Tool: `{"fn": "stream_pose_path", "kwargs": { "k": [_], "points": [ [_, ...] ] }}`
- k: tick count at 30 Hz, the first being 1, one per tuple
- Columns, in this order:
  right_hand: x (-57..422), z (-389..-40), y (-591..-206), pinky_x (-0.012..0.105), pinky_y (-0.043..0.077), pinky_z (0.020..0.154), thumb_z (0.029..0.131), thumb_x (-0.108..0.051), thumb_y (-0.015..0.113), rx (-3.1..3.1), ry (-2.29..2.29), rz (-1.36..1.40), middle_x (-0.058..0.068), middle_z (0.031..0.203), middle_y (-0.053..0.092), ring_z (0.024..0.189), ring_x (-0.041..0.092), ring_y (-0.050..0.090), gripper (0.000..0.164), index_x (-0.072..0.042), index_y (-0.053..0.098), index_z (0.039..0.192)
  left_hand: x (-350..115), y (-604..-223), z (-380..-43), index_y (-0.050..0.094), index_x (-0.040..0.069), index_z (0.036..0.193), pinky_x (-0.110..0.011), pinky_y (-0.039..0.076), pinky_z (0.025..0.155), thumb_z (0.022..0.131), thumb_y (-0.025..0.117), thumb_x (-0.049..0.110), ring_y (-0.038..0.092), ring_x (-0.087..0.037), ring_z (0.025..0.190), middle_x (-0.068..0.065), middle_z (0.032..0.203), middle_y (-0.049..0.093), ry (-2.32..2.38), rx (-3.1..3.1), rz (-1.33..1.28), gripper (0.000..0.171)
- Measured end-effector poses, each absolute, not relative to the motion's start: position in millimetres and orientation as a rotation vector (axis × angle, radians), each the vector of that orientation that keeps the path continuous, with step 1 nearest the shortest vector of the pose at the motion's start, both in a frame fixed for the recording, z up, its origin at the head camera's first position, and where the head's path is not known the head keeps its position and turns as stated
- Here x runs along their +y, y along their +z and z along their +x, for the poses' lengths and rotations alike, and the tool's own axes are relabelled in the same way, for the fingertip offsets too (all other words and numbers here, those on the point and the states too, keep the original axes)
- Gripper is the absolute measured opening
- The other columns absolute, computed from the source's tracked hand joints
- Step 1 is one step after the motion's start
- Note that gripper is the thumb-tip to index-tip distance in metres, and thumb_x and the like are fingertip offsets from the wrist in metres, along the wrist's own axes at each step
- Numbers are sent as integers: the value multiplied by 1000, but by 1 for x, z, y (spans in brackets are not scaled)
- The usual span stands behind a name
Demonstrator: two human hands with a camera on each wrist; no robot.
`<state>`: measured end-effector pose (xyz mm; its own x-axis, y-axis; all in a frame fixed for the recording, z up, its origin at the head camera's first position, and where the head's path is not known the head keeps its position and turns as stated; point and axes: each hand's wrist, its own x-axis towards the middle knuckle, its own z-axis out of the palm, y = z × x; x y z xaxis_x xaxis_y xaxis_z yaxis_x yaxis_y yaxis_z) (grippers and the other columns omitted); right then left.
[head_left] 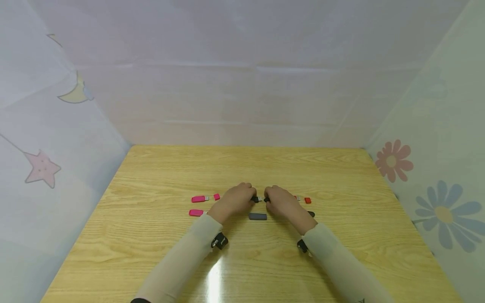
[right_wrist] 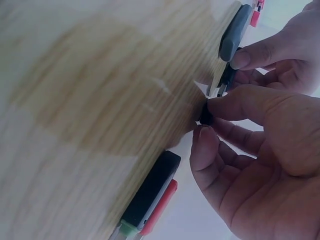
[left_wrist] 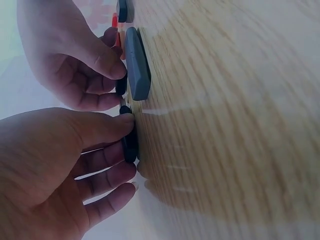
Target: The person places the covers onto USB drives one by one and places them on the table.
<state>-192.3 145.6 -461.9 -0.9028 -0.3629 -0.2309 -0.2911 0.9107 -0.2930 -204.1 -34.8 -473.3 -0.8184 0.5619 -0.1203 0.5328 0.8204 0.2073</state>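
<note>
Fingers (left_wrist: 107, 159) curled, pinching black USB stick (left_wrist: 130, 145) in left hand (head_left: 235, 198), black cap (right_wrist: 205, 115) in right hand (head_left: 282, 201), lower centre of frame, near grey USB stick (head_left: 257, 216).

On your wood-grain table (head_left: 170, 172), toward the left edge, you have two pink USB sticks (head_left: 198, 199), the one nearer the far edge beside a pink cap (head_left: 217, 196). A gray stick (head_left: 257, 216) lies midway between the side edges; toward the right edge lie a red cap (head_left: 307, 200), a red stick (right_wrist: 161, 206) and a black stick (right_wrist: 151, 190).
</note>
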Motion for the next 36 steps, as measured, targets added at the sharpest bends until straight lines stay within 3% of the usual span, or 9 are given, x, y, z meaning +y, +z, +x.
{"fn": "stream_pose_path", "kwargs": {
  "k": [8,15,23,30,36],
  "points": [
    [148,-192,-463,37,48,68,94,-11,62,2801,-378,-492,8,98,60,77,21,53,14,-9,65,108,-36,-467,-202,70,11,98,-27,45,69,97,64,18,51,-15,79,0,91,59,264,2831,880,9],
    [152,-191,-460,33,44,59,92,-16,64,2839,-386,-521,4,88,58,70,19,51,10,-10,63,100,-39,-461,-200,71,12,102,-26,48,70,97,66,23,53,-12,79,1,94,61,288,2848,897,13],
    [156,-187,-452,31,48,64,95,-14,65,2844,-590,-611,1,88,63,73,15,55,10,-8,65,103,-47,-456,-196,73,12,107,-26,49,72,95,70,24,55,-11,80,2,96,66,383,2874,954,17],
    [165,-178,-447,31,54,69,96,-17,71,2827,-768,-685,-1,93,69,81,11,62,20,-5,70,112,-60,-447,-187,74,14,109,-28,54,76,94,72,24,62,-15,94,4,98,72,429,2928,1018,18],
    [169,-171,-440,26,53,66,98,-18,69,2820,-844,-759,-5,92,69,78,6,61,21,-5,70,113,-69,-439,-179,73,15,110,-24,52,69,95,71,23,61,-9,82,6,96,71,450,2962,1069,17]
  ]
}}
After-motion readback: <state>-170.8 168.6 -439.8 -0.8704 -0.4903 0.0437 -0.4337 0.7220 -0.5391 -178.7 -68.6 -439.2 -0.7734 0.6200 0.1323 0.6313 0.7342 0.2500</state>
